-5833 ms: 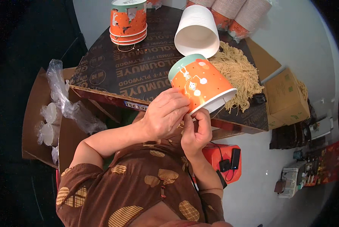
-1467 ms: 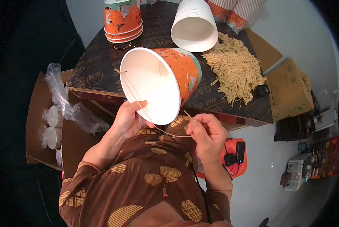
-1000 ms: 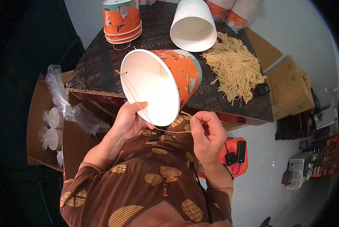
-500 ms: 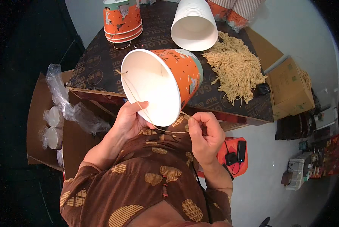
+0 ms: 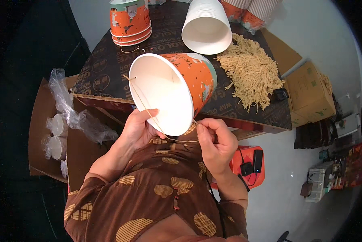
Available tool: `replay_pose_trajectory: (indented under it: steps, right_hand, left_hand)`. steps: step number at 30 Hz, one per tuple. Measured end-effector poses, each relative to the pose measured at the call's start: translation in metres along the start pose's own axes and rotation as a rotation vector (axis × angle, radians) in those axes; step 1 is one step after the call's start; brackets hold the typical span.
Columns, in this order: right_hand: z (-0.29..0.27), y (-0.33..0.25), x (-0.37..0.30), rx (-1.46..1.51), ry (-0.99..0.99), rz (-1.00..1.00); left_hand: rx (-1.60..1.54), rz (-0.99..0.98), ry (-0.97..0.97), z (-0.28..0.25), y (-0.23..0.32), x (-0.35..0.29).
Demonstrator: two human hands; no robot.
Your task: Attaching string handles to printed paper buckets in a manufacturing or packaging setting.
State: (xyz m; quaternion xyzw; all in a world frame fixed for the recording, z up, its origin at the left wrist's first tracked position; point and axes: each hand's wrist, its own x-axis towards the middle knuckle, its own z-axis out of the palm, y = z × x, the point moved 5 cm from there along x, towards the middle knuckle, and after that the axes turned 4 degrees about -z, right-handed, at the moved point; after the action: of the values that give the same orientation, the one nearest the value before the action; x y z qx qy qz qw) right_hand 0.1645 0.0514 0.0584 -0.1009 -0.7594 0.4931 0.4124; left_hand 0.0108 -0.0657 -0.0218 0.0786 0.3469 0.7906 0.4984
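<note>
A large orange paper bucket point(image 5: 199, 76) with a white inside lies tilted at the table's near edge, its mouth facing me. My left hand point(image 5: 137, 130) grips the lower rim, thumb inside the wall. A thin tan cord point(image 5: 144, 97) is knotted through a hole on the rim's left side and runs down across the mouth, passing below the rim to the right. My right hand point(image 5: 217, 143) pinches the cord between thumb and fingers, close to the lower right of the rim. The cord's tip is partly hidden by the fingers.
A heap of tan cords point(image 5: 251, 72) lies on the dark round table point(image 5: 102, 68). Behind stand stacked orange buckets point(image 5: 130, 22) and a white-lined bucket stack point(image 5: 207, 30) on its side. Open cardboard boxes point(image 5: 78, 157) flank the table; an orange stool point(image 5: 255, 177) holds black devices.
My right hand has moved slightly left and up, bringing the cord closer to the rim. The left hand and bucket have barely shifted.
</note>
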Motion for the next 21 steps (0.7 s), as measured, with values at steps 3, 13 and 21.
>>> replay_pose_trajectory:
  steps: [3, 13, 21]
  right_hand:
    - [0.0013, 0.0001, 0.0007, 0.000, 0.009, 0.026]
    - [0.0005, -0.0002, -0.0003, -0.108, -0.021, -0.092]
    - [0.0003, -0.0001, -0.0003, -0.170, -0.035, -0.122]
  left_hand:
    - [-0.003, 0.008, 0.009, -0.0005, -0.0005, 0.0001]
    - [0.004, 0.007, 0.004, 0.0003, 0.0004, -0.0005]
    - [0.031, 0.018, 0.035, 0.0016, 0.0018, -0.0026]
